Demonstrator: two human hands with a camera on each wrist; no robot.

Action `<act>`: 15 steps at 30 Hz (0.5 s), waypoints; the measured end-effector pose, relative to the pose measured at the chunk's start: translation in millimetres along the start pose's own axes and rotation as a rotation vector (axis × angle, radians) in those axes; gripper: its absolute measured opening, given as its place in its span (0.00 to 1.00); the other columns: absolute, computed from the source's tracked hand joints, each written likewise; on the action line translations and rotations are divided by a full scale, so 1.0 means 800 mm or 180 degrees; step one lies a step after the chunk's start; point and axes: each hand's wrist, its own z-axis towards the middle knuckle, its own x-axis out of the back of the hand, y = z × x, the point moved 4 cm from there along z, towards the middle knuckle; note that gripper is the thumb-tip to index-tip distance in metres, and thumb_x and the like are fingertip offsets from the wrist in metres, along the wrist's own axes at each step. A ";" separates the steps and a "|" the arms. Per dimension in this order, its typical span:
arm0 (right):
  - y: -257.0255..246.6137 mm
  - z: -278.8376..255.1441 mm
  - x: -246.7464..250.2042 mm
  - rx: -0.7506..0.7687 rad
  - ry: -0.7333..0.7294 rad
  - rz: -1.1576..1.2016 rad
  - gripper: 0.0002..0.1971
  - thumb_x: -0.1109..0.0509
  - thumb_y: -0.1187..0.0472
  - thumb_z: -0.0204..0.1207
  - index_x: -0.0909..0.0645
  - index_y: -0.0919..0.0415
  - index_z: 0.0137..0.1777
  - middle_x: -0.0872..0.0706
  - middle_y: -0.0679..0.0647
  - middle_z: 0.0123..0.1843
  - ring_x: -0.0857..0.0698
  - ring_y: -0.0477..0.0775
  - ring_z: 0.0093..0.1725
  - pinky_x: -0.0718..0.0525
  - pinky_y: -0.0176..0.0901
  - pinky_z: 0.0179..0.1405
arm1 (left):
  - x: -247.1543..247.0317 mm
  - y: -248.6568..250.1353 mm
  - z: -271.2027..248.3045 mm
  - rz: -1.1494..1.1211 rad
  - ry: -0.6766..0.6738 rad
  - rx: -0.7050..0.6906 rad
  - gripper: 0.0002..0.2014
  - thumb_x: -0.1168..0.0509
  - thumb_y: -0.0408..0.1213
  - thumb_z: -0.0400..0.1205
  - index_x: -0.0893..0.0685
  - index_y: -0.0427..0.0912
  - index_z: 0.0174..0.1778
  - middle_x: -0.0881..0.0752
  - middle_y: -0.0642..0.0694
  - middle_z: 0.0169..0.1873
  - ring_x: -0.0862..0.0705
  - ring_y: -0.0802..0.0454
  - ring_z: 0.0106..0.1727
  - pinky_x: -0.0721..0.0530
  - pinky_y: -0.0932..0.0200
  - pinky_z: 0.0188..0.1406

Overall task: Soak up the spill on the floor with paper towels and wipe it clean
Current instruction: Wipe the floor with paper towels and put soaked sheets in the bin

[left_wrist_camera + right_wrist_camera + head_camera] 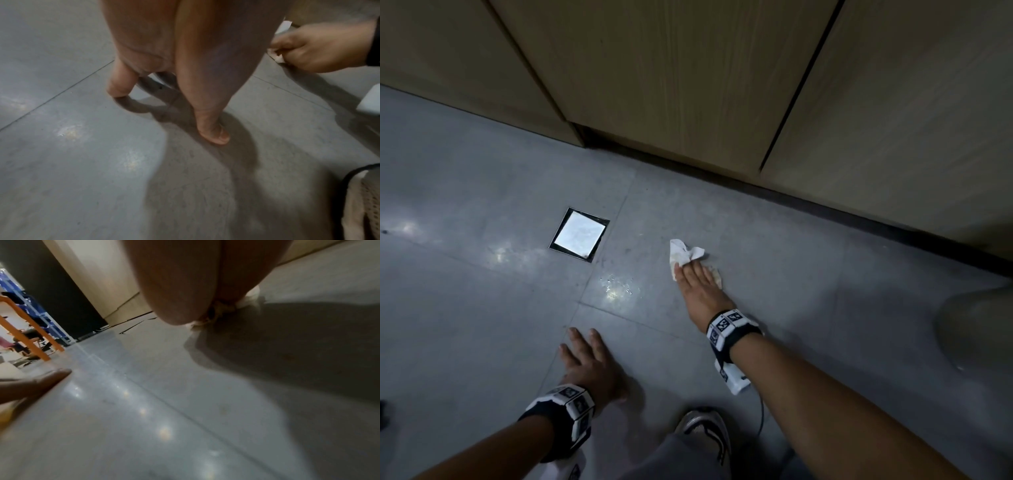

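Observation:
A crumpled white paper towel [686, 255], stained yellowish, lies on the grey tiled floor [482, 308]. My right hand [697, 277] is on top of it, fingers curled round the wad and holding it against the floor. In the left wrist view that hand [320, 47] grips the towel [276, 56] in a near fist. A small wet patch [618, 287] glistens to the left of the towel, uncovered. My left hand [582, 346] rests open on the floor nearer to me, propped on spread fingertips [214, 137] and holding nothing.
A square metal floor-drain cover [579, 234] sits left of the towel. Wooden cabinet fronts [688, 85] with a dark kick strip run along the far side. My shoe [705, 431] is at the bottom, and a pale rounded object [979, 329] stands at the right edge.

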 end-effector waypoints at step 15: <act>-0.062 0.031 0.012 -0.0054 0.0210 0.0206 0.36 0.61 0.73 0.74 0.52 0.65 0.86 0.60 0.62 0.88 0.58 0.63 0.86 0.59 0.60 0.85 | -0.004 0.003 0.008 0.0227 -0.0091 -0.0039 0.72 0.30 0.71 0.69 0.72 0.27 0.81 0.70 0.16 0.78 0.66 0.14 0.79 0.57 0.29 0.83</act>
